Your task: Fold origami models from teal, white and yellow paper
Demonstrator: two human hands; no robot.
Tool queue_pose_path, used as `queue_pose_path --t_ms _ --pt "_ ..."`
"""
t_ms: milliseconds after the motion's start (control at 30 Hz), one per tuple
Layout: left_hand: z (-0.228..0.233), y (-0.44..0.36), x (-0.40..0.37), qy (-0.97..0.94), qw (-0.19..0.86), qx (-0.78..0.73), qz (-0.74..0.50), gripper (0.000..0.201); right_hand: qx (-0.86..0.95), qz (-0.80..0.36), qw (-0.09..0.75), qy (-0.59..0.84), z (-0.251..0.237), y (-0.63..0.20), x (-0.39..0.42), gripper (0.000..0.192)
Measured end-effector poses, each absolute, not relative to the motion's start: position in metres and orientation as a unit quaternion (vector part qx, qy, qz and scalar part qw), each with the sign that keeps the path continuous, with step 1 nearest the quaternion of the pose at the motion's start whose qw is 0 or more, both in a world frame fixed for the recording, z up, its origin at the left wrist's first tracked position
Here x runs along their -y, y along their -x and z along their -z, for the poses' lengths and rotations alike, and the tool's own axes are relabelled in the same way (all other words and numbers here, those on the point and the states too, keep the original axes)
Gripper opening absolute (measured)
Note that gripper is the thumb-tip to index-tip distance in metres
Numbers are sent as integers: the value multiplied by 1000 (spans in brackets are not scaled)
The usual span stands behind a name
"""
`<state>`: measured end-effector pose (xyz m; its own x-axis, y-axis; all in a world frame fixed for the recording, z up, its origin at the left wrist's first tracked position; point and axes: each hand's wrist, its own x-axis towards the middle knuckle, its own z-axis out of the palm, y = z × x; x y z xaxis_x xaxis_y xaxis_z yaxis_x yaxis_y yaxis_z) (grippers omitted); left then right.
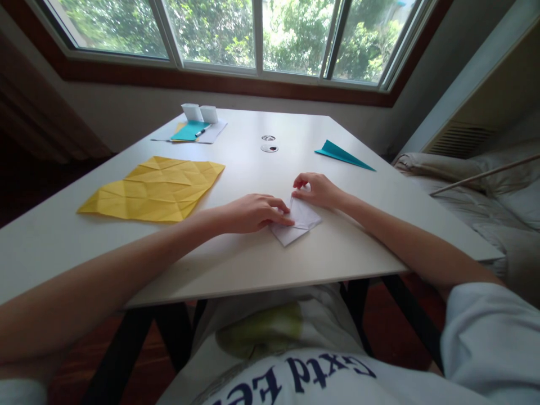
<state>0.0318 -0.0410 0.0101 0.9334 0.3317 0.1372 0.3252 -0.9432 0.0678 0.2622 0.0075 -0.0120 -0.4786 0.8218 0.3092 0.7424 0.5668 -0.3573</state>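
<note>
A small folded piece of white paper (301, 216) lies near the front of the table, one corner pointing toward me. My left hand (261, 214) rests on its left side, thumb and fingers apart and pressing it against the tabletop. At the far corner, my right hand (318, 188) pinches a narrow raised flap of the paper between thumb and fingertips. The fingers partly cover the folds there. Left of my left hand, a creased yellow sheet (158, 188) is spread out, and beyond my right hand lies a folded teal paper plane (343, 156).
The white table (236, 264) stands before a window. On its far left are two small white paper boxes (199, 113), teal paper (189, 130) and a pen (203, 130) on other sheets. A round cable-hole cover (269, 148) sits mid-table. Covered furniture (476, 180) stands right of the table.
</note>
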Motion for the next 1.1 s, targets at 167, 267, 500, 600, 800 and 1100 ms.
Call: queue_pose_path --t_ms 167,267,500,600,800,1100 --pt "-10 -33 42 -983 21 -167 -76 46 841 -70 234 483 14 -258 -10 21" --pt "-9 -35 44 -982 20 -166 -81 45 836 -92 233 488 12 -256 -8 30" --pt "-8 -37 46 -982 23 -166 -91 44 881 -48 179 436 10 -256 -3 42" --pt "-9 -38 45 -984 21 -156 -88 44 873 -48 184 449 13 -257 -7 41" --pt "-10 -38 44 -986 16 -147 -81 42 849 -48 206 485 16 -258 -13 34" --pt "-8 -38 43 -986 -28 -144 -83 37 851 -23 171 495 12 -264 -11 33"
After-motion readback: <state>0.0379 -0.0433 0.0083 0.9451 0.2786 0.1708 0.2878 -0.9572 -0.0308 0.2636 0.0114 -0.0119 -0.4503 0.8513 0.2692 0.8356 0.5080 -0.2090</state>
